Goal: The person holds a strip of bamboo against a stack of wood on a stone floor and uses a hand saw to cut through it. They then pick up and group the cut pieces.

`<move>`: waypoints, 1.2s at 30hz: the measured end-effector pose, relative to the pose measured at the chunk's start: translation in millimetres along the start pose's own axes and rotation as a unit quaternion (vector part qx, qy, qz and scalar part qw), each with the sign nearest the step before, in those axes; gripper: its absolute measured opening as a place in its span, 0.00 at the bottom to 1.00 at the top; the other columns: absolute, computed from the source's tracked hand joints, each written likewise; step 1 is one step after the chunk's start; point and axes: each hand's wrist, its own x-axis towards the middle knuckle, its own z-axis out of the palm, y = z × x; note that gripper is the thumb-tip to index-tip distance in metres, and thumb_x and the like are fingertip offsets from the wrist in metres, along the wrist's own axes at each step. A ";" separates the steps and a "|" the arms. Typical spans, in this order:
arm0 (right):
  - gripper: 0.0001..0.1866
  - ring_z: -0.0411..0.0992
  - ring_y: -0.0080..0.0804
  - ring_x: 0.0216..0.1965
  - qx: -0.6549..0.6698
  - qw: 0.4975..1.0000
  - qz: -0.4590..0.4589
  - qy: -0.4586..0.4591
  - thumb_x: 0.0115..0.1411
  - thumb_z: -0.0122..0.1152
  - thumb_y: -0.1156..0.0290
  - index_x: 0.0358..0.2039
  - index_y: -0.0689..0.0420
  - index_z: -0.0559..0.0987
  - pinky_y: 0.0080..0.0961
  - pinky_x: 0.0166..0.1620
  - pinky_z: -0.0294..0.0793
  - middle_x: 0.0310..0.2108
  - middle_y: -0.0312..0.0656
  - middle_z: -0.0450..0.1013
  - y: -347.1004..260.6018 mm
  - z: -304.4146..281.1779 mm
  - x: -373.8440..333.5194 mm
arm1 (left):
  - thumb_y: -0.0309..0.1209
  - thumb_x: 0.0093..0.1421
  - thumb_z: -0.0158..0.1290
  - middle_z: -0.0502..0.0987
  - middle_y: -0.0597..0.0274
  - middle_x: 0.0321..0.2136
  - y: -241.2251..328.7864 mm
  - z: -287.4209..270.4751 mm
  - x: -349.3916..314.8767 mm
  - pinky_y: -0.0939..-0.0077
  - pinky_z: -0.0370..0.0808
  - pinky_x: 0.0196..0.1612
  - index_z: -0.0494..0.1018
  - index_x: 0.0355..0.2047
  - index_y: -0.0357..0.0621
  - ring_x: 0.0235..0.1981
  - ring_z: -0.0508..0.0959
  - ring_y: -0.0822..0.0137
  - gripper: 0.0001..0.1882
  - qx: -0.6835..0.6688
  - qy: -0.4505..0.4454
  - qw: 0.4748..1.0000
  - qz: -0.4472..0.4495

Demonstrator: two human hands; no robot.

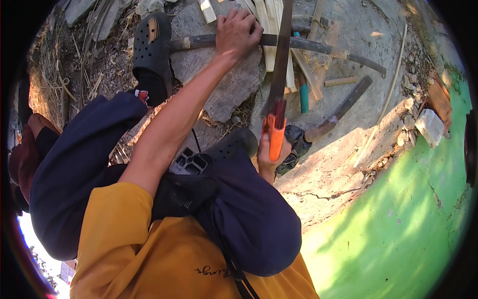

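My left hand [238, 36] is closed over a long dark pole [318, 47] with pale bands like bamboo nodes. The pole lies crosswise over a flat grey stone [233, 92] and seems bowed in this wide view. In my right hand [280, 154] is a handsaw by its orange handle [275, 135]. Its dark blade [282, 60] points away from me and crosses the pole just right of my left hand. Whether the teeth touch the pole I cannot tell.
Pale split strips [269, 30] lie beyond and beneath the pole. A wooden-handled machete [348, 102] and a teal-handled tool [303, 94] rest on the right. My dark clogs [152, 45] flank the stone. A green-painted surface [398, 219] and a white rock [429, 127] are farther right.
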 end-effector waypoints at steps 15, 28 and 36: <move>0.26 0.73 0.24 0.20 -0.085 0.994 0.031 -0.053 0.52 0.59 0.70 0.52 0.66 0.83 0.22 0.29 0.71 0.21 0.40 0.76 -22.8 -49.6 -21.9 | 0.37 0.59 0.55 0.72 0.64 0.30 -0.9 1.3 7.2 0.62 0.64 0.41 0.72 0.25 0.46 0.37 0.75 0.61 0.10 -0.006 0.017 1.000 -0.024; 0.22 0.72 0.21 0.19 -0.018 0.999 -0.027 -0.025 0.54 0.56 0.79 0.50 0.69 0.82 0.20 0.28 0.71 0.18 0.40 0.73 -25.7 -16.6 12.7 | 0.37 0.58 0.56 0.73 0.64 0.31 5.2 -0.9 8.6 0.62 0.63 0.41 0.74 0.26 0.46 0.39 0.74 0.61 0.09 -0.008 0.001 0.999 -0.037; 0.13 0.72 0.27 0.19 -0.067 0.995 -0.073 -0.025 0.56 0.59 0.77 0.41 0.66 0.82 0.25 0.27 0.70 0.18 0.41 0.73 -33.9 11.9 46.3 | 0.37 0.58 0.57 0.73 0.65 0.30 0.9 -1.9 9.8 0.62 0.63 0.42 0.73 0.24 0.46 0.38 0.74 0.62 0.10 -0.003 -0.002 0.999 -0.034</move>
